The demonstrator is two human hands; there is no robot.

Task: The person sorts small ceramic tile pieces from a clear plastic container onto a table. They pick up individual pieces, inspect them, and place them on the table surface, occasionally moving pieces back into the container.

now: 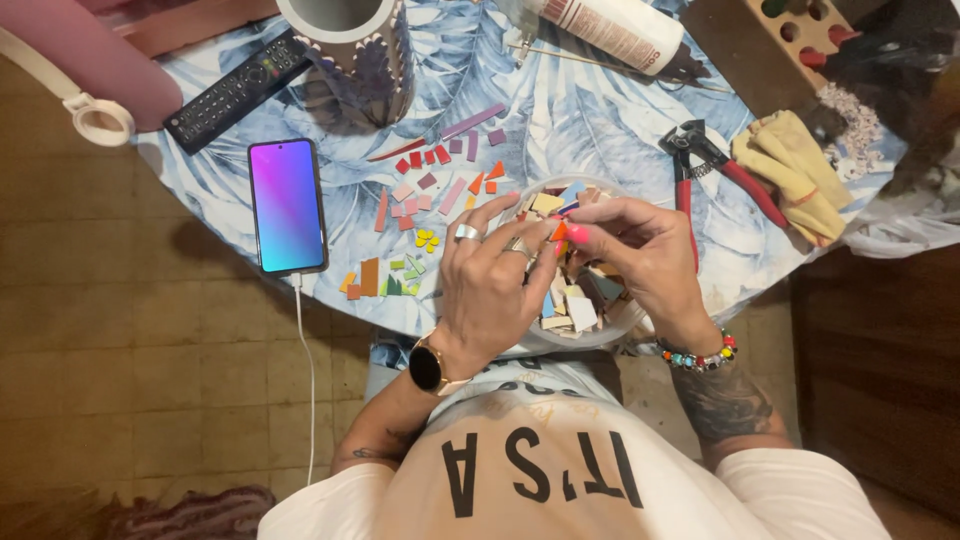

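Note:
My left hand [492, 280], with rings and a wristwatch, hovers over the near left side of a clear round bowl [628, 318] filled with several coloured tile pieces. My right hand [645, 250], with a beaded bracelet, is over the bowl's right side. The fingertips of both hands meet above the bowl around a small orange tile piece [559, 232]. Which hand grips it I cannot tell for sure; both touch it. Loose red, pink, purple and green tile pieces [425, 195] lie spread on the leaf-patterned tablecloth to the left of the bowl.
A phone [287, 205] with a lit screen and a white cable lies at the left. A remote [238, 90], a patterned vase [355, 50], a glue bottle [610, 30], red-handled nippers [715, 165] and yellow gloves [795, 175] sit farther back.

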